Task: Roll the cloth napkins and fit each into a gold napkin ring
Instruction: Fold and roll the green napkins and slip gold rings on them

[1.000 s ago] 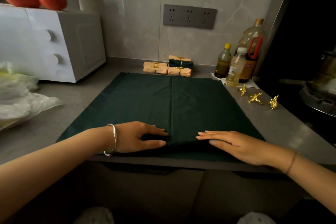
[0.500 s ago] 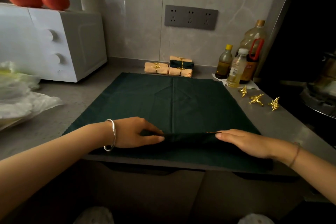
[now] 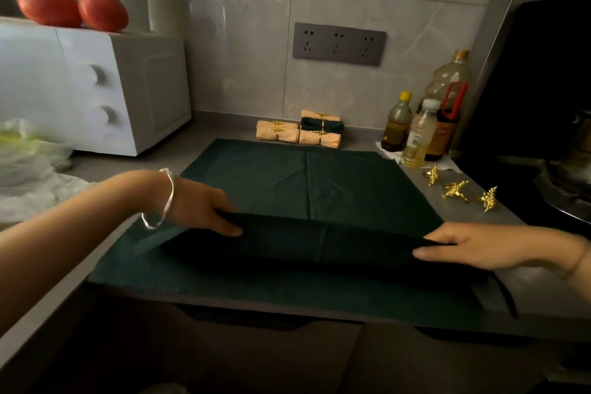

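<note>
Green napkin [image 3: 319, 179], fold pinched by left hand [image 3: 198, 211], right hand [image 3: 476, 246] fingers [image 3: 430, 253]

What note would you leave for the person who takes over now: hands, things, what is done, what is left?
Left hand and right hand each pinch one end of the near fold of the green napkin; its far part lies flat on the counter.
Done: four ringed rolls by the back wall.
Left: roll this napkin, fit one of three loose gold rings at its right.
</note>
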`<move>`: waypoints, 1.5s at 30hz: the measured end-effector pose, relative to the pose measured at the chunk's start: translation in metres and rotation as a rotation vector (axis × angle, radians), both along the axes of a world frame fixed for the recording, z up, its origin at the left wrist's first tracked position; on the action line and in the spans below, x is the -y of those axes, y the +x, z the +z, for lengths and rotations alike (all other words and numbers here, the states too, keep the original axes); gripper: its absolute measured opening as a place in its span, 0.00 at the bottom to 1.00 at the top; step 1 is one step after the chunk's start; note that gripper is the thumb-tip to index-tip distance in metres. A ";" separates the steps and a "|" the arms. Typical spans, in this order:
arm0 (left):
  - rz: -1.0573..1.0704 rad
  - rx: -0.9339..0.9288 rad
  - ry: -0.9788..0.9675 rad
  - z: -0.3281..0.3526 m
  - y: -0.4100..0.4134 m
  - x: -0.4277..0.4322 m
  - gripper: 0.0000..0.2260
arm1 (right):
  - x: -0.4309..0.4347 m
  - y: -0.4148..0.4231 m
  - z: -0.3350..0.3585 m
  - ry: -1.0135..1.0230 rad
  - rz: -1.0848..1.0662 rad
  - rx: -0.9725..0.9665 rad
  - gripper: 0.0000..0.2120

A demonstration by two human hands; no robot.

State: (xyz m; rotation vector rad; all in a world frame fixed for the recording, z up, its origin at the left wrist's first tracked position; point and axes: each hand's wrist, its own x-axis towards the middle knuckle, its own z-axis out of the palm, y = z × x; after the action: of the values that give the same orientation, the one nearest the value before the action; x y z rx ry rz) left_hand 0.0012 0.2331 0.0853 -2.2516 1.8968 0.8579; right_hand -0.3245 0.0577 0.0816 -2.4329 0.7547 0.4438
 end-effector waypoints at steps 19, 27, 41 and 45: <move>0.299 0.076 -0.334 -0.029 0.080 0.139 0.13 | 0.165 0.085 -0.012 -0.298 -0.087 0.229 0.07; 0.416 0.228 -0.468 -0.067 0.101 0.182 0.11 | 0.219 0.130 -0.058 -0.523 -0.163 0.221 0.05; 0.428 0.398 -0.502 -0.079 0.105 0.208 0.14 | 0.235 0.152 -0.076 -0.556 -0.274 0.276 0.03; 0.447 0.418 -0.502 -0.080 0.103 0.211 0.14 | 0.232 0.153 -0.077 -0.586 -0.289 0.274 0.03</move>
State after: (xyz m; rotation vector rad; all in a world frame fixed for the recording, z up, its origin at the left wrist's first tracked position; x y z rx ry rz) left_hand 0.1044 0.0223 0.0050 -2.9069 1.5609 -0.1132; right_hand -0.1710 -0.1740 0.0045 -2.7559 1.2164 -0.2605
